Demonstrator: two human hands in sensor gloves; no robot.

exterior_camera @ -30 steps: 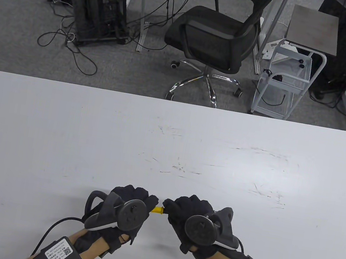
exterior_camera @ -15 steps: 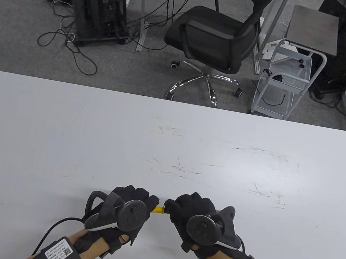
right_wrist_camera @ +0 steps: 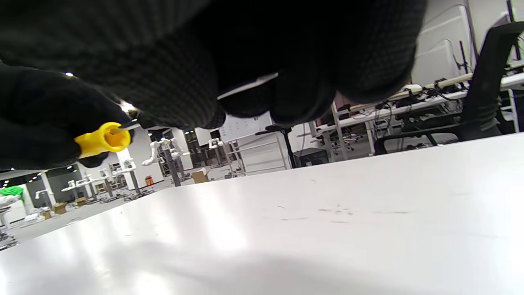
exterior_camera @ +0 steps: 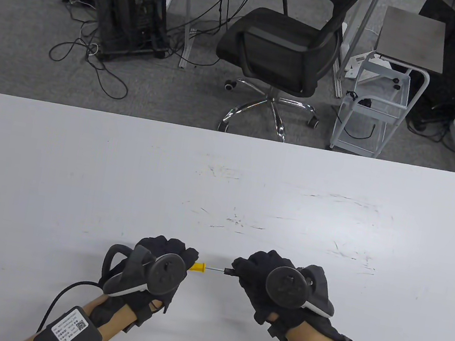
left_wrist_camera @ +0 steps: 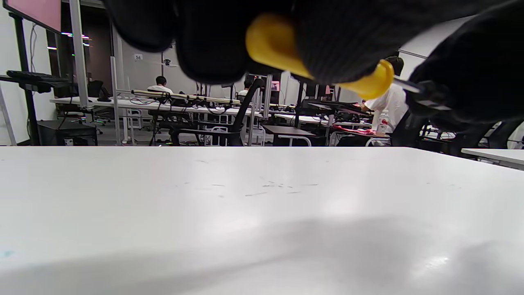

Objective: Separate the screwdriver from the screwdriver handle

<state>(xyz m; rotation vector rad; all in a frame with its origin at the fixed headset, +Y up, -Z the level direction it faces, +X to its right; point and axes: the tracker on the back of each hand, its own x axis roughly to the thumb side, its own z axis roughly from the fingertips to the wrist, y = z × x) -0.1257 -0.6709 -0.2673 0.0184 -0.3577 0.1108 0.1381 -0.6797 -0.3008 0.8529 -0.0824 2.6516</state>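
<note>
Showing a yellow handle point(exterior_camera: 197, 267) and thin metal shaft point(exterior_camera: 216, 269).

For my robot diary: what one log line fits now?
left hand: grips yellow handle | right hand: holds shaft end | thin shaft exposed between

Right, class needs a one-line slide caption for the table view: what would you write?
Left hand grips the yellow handle while right hand holds the thin metal shaft, drawn partly out above the white table.

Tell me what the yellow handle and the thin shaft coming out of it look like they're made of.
Yellow handle: probably moulded plastic, given its uniform opaque colour, rounded flared end and soft sheen. Thin shaft: most likely bare steel, narrow and straight, glinting bright in the right wrist view. Neither can be confirmed by look alone.
</note>
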